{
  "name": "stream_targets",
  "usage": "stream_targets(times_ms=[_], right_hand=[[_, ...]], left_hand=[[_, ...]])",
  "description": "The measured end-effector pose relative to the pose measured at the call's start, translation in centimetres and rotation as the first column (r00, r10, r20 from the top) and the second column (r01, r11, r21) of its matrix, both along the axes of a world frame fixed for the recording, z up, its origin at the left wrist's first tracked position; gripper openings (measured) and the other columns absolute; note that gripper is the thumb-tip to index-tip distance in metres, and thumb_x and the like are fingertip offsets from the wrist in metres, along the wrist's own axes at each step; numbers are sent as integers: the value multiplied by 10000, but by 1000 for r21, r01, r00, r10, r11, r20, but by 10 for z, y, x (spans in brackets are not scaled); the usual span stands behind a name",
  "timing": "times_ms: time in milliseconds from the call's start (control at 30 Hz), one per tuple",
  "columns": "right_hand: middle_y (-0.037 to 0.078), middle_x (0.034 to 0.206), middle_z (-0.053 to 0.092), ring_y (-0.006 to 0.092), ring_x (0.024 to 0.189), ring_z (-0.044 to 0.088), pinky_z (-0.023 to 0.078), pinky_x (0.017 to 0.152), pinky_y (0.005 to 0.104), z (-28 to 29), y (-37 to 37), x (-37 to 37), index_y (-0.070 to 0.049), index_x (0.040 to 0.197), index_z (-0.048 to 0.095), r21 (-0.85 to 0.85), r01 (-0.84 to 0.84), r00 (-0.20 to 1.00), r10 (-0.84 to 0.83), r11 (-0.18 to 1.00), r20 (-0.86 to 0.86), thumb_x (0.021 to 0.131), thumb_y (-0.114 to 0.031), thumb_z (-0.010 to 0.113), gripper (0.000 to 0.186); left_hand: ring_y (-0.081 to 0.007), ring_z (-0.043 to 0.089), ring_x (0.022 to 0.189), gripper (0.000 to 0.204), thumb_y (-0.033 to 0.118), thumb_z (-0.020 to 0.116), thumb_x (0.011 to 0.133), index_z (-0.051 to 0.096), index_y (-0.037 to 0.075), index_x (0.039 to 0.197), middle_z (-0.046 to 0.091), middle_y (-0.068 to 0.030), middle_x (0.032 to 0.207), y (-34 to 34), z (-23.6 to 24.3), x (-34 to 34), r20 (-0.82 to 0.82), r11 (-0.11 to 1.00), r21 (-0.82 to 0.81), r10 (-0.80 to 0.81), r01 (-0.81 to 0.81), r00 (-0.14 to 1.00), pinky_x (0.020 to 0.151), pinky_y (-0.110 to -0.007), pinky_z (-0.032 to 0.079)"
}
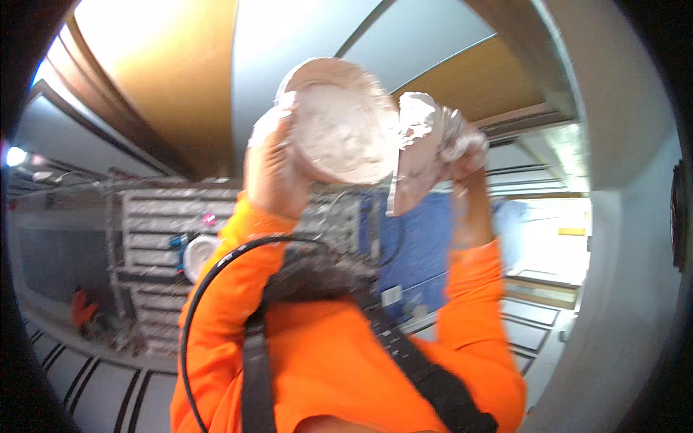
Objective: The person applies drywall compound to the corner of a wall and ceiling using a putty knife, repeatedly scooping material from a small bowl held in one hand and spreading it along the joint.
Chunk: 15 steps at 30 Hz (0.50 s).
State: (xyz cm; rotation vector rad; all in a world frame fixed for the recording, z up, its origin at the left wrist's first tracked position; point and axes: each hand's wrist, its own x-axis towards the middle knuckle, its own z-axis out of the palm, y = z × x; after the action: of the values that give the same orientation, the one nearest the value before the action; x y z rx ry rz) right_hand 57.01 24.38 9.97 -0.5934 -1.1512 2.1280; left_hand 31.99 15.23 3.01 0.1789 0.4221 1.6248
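Raised in front of me, my left hand (273, 162) is wrapped round the side of a round, shallow bowl (372, 155). White, pasty filler (336, 119) coats the inside of the bowl. My right hand (465, 153), blurred by motion and smeared white, grips a broad putty knife (413, 177). The knife's blade stands on edge at the bowl's right rim, with a lump of filler (417, 115) at its top; whether blade and rim touch is hard to tell. The knife's handle is hidden in my fingers.
Curved yellow and white panels (173, 79) rise close ahead. Below lies a slatted platform (162, 216) with a white bucket (200, 254) and a blue surface (426, 245) to its right. A black cable (189, 325) crosses my left arm. An orange-clad person (83, 309) is far left.
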Motion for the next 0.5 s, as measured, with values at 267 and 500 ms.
stream_targets(times_ms=[267,500], right_hand=[[206,1273,413,356,1064,476,464,868,468,36,-26,-44,-32,1344,324,-16,293,809,-257,956,-529,771,-58,512,604],[180,1214,458,264,1064,468,506,839,375,102,-16,-50,14,1296,346,115,412,806,-302,904,-509,838,-17,485,479]], left_hand=[[-222,566,1046,449,321,555,883,479,39,1223,541,-85,1173,47,35,2,75,996,-1,90,-90,993,790,-404,527],[-243,605,1002,469,317,533,897,462,0,1235,549,-123,1164,69,23,29,131,996,29,76,-80,989,681,-395,578]])
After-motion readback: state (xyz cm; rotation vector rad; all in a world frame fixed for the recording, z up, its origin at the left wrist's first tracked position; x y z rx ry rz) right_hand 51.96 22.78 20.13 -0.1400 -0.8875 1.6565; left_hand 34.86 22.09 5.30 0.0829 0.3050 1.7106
